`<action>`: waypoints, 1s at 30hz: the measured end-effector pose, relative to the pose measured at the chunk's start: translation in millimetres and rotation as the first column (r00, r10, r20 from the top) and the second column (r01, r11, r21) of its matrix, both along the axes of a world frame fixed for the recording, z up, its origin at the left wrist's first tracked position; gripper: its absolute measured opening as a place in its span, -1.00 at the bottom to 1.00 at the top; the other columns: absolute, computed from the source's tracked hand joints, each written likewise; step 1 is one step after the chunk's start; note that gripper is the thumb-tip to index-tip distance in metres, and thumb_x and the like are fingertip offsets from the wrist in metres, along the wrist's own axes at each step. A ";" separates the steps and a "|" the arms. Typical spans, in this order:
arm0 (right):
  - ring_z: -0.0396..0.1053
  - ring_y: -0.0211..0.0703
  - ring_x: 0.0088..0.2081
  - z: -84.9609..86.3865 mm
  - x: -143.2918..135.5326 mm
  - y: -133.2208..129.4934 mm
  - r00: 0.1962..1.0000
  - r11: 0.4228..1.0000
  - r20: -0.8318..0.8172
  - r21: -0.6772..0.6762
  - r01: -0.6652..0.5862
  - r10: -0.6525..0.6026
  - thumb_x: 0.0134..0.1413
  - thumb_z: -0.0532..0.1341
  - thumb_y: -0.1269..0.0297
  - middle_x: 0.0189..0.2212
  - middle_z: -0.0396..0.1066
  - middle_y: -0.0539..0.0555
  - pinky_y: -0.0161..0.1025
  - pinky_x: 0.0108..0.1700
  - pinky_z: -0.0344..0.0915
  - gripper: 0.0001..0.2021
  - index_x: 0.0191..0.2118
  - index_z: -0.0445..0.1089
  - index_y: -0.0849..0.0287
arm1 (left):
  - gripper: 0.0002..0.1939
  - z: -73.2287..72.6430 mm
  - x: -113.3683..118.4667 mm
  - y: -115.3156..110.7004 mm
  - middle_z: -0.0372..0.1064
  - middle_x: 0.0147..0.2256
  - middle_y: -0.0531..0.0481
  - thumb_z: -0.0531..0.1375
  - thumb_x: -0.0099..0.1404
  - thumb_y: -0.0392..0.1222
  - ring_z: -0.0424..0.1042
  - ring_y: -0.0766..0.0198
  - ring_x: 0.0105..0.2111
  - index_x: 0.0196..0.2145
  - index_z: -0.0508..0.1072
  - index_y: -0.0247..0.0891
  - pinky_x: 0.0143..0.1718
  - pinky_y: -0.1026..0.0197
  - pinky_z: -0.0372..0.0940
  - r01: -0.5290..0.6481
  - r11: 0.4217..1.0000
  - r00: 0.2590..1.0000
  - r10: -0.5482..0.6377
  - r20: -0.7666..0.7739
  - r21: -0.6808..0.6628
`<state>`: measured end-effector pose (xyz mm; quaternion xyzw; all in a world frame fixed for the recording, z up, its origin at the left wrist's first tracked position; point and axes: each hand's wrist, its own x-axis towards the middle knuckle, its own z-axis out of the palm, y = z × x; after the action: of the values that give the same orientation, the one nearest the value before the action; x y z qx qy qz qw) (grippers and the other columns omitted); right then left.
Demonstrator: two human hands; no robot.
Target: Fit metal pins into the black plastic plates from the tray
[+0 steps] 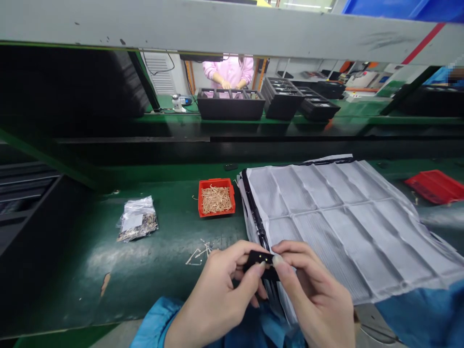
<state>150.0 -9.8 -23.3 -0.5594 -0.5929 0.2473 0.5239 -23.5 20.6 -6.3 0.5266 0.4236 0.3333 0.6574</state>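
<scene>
Up close, left hand (217,295) and right hand (319,299), each grip pinched on one black part (253,261) (two gold dots (260,256) showing), held by the black-trimmed edge of a grey sheet (326,227). Past them on the counter (174,198), loose strips (197,256), then a clear bag (137,221), then a red bin (200,200) of tan bits (216,199)! Far back, a person in pink (229,70) behind a black box (232,109).

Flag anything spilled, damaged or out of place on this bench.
Two things. Several thin loose pieces lie scattered on the green bench just beyond the left hand, outside the red bin. Also, a ragged brown patch at lower left breaks the green surface: possibly chipped paint, maybe a scrap.
</scene>
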 end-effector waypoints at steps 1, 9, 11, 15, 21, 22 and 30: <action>0.58 -0.26 -0.12 0.3 -0.2 0.0 1.000 1.000 0.003 0.000 -0.001 0.001 0.33 0.30 0.32 -0.18 0.57 0.00 -0.43 -0.06 0.51 -0.88 -0.29 0.53 0.00 | -0.77 0.2 -0.5 -0.1 0.50 -0.43 0.00 0.18 0.48 -0.17 0.51 0.32 -0.50 -0.02 0.56 -0.29 -0.46 0.36 0.47 0.002 1.000 1.000 -0.002 -0.004 0.001; 0.58 -0.30 -0.16 -0.7 -4.2 -0.9 0.996 0.999 0.081 0.037 0.027 -0.030 0.33 0.30 0.32 -0.21 0.57 -0.03 -0.47 -0.09 0.49 -0.88 -0.29 0.49 0.01 | -0.76 2.1 -2.4 -5.1 0.49 -0.44 0.03 0.19 0.51 -0.16 0.53 0.32 -0.48 0.02 0.59 -0.25 -0.45 0.39 0.48 -0.010 0.999 1.000 0.010 -0.006 0.031; 0.58 -0.31 -0.16 0.6 -4.9 -1.7 0.995 0.998 0.095 0.043 0.034 -0.038 0.33 0.29 0.33 -0.22 0.56 -0.03 -0.48 -0.09 0.48 -0.88 -0.29 0.49 0.01 | -0.76 1.6 -2.4 -6.7 0.51 -0.43 0.02 0.19 0.51 -0.15 0.54 0.31 -0.47 0.02 0.59 -0.24 -0.45 0.39 0.49 -0.023 0.999 1.000 0.024 -0.016 0.030; 0.59 -0.32 -0.19 3.7 -5.5 -3.5 0.990 0.998 0.136 0.064 0.030 -0.039 0.34 0.28 0.36 -0.23 0.56 -0.04 -0.47 -0.10 0.49 -0.87 -0.28 0.48 0.01 | -0.74 0.9 -1.8 -8.3 0.55 -0.45 0.00 0.19 0.52 -0.06 0.58 0.30 -0.49 -0.04 0.60 -0.24 -0.47 0.40 0.49 -0.054 0.996 0.998 0.057 -0.031 0.070; 0.60 -0.30 -0.20 3.3 -11.2 -7.5 0.975 0.992 0.211 0.124 0.037 -0.063 0.32 0.29 0.39 -0.23 0.56 -0.02 -0.46 -0.11 0.51 -0.88 -0.27 0.47 0.02 | -0.71 2.0 2.3 -9.3 0.52 -0.59 0.05 0.15 0.55 -0.06 0.51 0.37 -0.64 -0.19 0.62 -0.24 -0.55 0.47 0.37 -0.122 0.969 0.976 0.157 -0.151 0.214; 0.60 -0.30 -0.21 3.2 -12.2 -8.4 0.974 0.991 0.219 0.127 0.033 -0.061 0.32 0.29 0.39 -0.22 0.56 -0.01 -0.47 -0.14 0.51 -0.88 -0.27 0.48 0.02 | -0.72 2.8 3.2 -10.0 0.51 -0.60 0.05 0.16 0.54 -0.07 0.50 0.38 -0.65 -0.21 0.62 -0.24 -0.56 0.48 0.35 -0.136 0.967 0.974 0.170 -0.149 0.217; 0.59 -0.22 -0.06 8.2 -3.5 -13.9 0.988 0.983 0.114 0.161 0.088 -0.108 0.32 0.27 0.44 -0.10 0.53 0.07 -0.37 0.03 0.53 -0.87 -0.13 0.47 0.05 | -0.63 16.6 9.1 -15.4 0.48 -0.65 0.03 0.31 0.42 0.06 0.43 0.40 -0.69 -0.39 0.53 -0.29 -0.63 0.49 0.25 -0.425 0.904 0.905 0.425 -0.002 -0.050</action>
<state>146.6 -23.6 -15.1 -0.5594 -0.6131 0.1393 0.5401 -14.3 5.2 10.3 0.4039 0.5334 0.4602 0.5836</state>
